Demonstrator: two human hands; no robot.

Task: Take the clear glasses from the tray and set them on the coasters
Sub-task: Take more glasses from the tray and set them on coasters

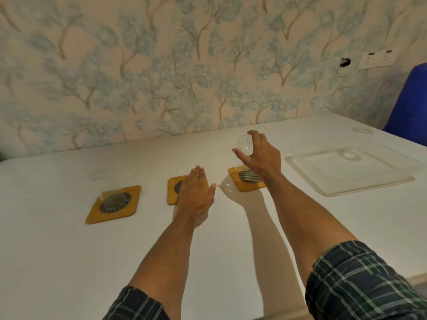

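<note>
Right of centre in the frame, the right hand (258, 155) grips a clear glass (245, 146) from above and behind, thumb on its near side and fingers curled over the far side. The glass hangs in the air just above the right coaster (242, 185), tipped with its mouth turned towards the left of the frame. Holding it by the wall rather than the rim probably leaves the base free to meet the coaster's dark mesh centre.

At centre, the left hand (196, 192) lies flat, fingers together and holding nothing, palm down over the middle coaster (172, 192); most likely it steadies that coaster or simply rests while the other hand works.

At lower left, the left coaster (115, 204) already carries a glass, so that placement looks done. At right, the tray (346, 181) sits well apart from the coasters, and one more glass (350, 154) seems to remain near its far edge, though it is faint against the pale plastic.

The step in hand looks like lowering and righting the held glass. The middle coaster would then be left to fill.
</note>
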